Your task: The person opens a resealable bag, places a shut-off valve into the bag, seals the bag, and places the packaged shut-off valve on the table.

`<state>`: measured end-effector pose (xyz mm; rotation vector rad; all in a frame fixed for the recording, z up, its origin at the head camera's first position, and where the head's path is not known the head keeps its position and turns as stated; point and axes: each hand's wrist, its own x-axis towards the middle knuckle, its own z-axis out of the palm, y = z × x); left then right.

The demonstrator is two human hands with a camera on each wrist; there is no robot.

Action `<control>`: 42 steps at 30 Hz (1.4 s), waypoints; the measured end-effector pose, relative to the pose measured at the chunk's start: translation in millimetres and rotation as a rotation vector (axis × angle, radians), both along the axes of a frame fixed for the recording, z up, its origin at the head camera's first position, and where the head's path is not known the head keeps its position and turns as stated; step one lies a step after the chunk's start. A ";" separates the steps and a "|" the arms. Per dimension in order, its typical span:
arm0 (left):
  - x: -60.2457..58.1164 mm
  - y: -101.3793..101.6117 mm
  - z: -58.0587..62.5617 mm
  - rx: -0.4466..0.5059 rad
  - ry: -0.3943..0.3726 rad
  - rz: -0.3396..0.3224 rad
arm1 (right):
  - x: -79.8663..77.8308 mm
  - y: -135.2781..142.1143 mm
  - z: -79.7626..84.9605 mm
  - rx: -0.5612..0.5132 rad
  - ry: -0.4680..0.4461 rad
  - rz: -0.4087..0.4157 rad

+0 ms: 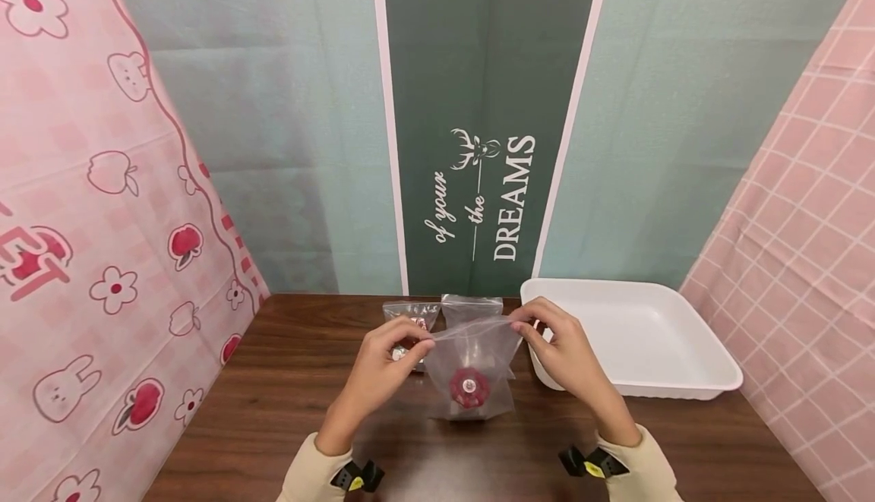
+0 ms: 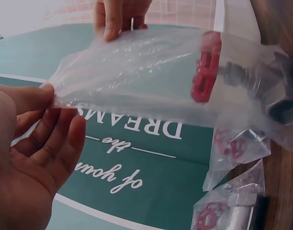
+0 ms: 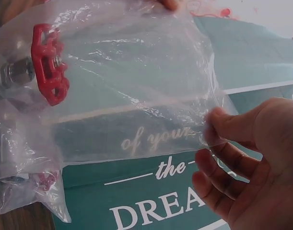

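A clear plastic zip bag [image 1: 447, 358] stands in front of me with a metal valve [image 2: 283, 103] inside it. The valve's red handwheel [image 1: 469, 388] faces up toward the bag's mouth. My left hand [image 1: 384, 358] pinches the left corner of the mouth between thumb and fingertips. At the opposite corner, my right hand [image 1: 563, 346] pinches the plastic the same way. The top edge is stretched flat between both hands. In the right wrist view the bag's film [image 3: 136, 62] shows creases and glare, and the valve body is only partly visible.
Behind the held bag are two more clear bags, a left one [image 1: 427, 309] and a middle one [image 1: 472, 304], with red-handled metal valves inside. A white tray [image 1: 697, 392] occupies the right of the brown wooden table [image 1: 287, 388]. Printed cloths hang at the back and sides.
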<state>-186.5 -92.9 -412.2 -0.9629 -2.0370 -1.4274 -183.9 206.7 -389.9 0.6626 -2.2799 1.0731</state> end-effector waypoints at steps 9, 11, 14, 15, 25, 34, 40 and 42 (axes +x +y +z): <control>-3.5 5.6 0.0 0.035 -0.066 0.091 | -1.8 -21.7 17.0 0.004 0.151 0.091; -4.6 6.6 -0.5 0.034 -0.073 0.089 | -1.3 -29.2 21.6 0.023 0.189 0.131; -5.4 6.8 -1.4 0.032 -0.078 0.085 | -1.0 -42.1 27.8 0.092 0.214 0.174; -5.4 6.7 -1.8 0.032 -0.075 0.083 | -1.3 -46.3 29.4 0.122 0.215 0.184; -5.7 4.8 -2.5 0.030 -0.042 0.072 | -6.6 -72.8 28.2 0.396 0.245 0.153; -5.0 5.6 -2.1 0.034 -0.024 0.057 | -6.9 -79.9 25.9 0.436 0.261 0.112; -5.7 5.6 -1.9 0.035 -0.007 0.054 | -8.1 -81.5 25.3 0.414 0.265 0.106; -5.9 6.0 -2.4 0.034 -0.001 0.055 | -7.8 -82.1 25.1 0.413 0.259 0.103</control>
